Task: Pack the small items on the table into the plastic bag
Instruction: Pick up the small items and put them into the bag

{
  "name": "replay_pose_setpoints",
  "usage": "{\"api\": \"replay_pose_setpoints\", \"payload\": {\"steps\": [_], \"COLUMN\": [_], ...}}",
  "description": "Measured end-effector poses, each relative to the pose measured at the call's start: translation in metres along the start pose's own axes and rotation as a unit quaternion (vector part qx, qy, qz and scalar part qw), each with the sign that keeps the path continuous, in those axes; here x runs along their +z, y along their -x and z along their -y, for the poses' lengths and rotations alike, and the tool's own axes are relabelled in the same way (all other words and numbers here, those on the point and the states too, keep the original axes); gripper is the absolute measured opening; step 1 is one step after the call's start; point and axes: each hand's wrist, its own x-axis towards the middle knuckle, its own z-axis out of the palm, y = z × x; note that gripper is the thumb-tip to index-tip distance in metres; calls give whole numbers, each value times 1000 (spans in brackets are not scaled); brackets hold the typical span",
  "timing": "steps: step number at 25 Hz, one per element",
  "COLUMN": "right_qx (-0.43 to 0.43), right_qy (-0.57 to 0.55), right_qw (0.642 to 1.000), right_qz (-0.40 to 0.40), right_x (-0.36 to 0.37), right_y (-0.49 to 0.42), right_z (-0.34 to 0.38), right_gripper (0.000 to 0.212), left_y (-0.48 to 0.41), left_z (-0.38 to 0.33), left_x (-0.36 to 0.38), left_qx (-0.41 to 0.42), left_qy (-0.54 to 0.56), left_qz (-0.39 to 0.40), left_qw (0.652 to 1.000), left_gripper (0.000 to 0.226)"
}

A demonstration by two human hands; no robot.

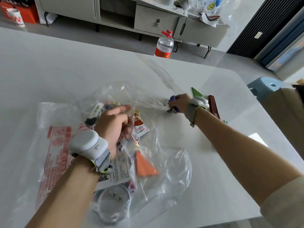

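Observation:
A clear plastic bag (pixel 164 165) lies crumpled on the white table (pixel 49 71), with an orange triangle (pixel 144 167), colourful rings, a red-and-white sachet (pixel 141 129) and a round clear container (pixel 111 203) showing through it. My left hand (pixel 115 127) is shut on the bag's film near its mouth. My right hand (pixel 178 102) is closed around small blue and white items (pixel 172 98) at the bag's far edge. Beyond it on the table lie a green triangle (pixel 196 92) and a dark red stick (pixel 213 106).
A light blue stool (pixel 263 86) stands at the table's right corner. On the floor beyond the far edge stand a water bottle with a red label (pixel 164 45) and a grey cabinet (pixel 148 18). A printed plastic sheet (pixel 56 148) lies under the bag.

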Motion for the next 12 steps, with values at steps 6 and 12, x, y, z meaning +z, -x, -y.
{"api": "replay_pose_setpoints", "payload": {"steps": [6,12], "right_qx": [-9,3], "right_qy": [-55,80], "right_qw": [997,990], "right_qz": [-60,-113], "right_x": [8,10], "right_y": [78,87], "right_z": [-54,-49], "right_gripper": [40,50], "left_y": [12,14], "left_z": [1,6], "left_x": [4,11], "left_qx": [5,2], "left_qy": [1,-13], "left_qz": [15,11], "left_qw": [1000,1000], "left_gripper": [49,48]}}
